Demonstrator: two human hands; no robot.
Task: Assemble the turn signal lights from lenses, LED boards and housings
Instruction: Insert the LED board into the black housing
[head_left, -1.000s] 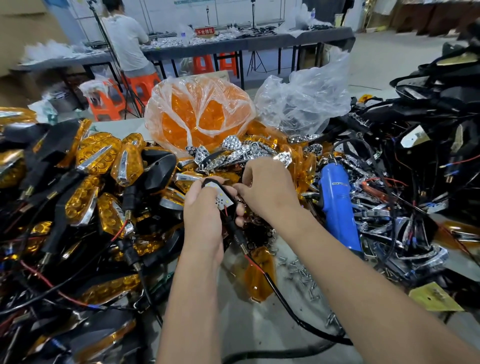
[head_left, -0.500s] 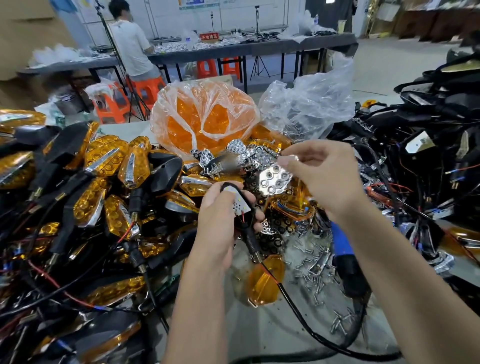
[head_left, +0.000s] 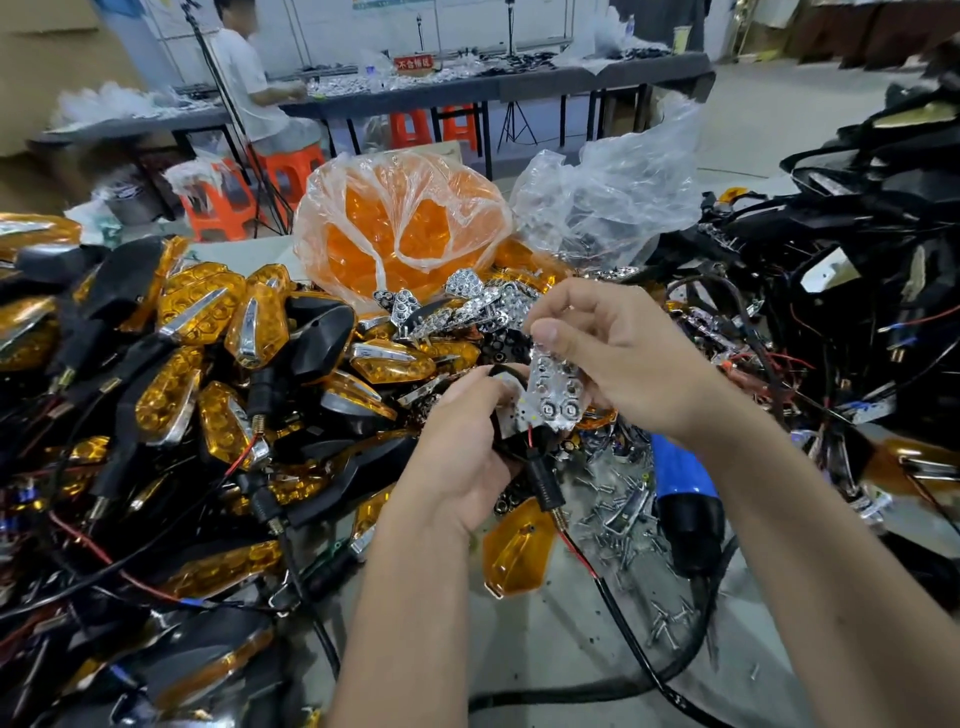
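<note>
Here the left hand (head_left: 457, 457) grips the housing (head_left: 519, 441) steady, so the right hand (head_left: 613, 353) pinches the reflector (head_left: 556, 395) just above it for seating.

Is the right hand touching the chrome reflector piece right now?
Touching. The head view shows the right hand pinching the chrome reflector at its top edge, over the housing held by the left hand.

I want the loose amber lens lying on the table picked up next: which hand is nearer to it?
Left. The left hand sits just above-left of the amber lens; the right hand is higher, farther away.
</note>
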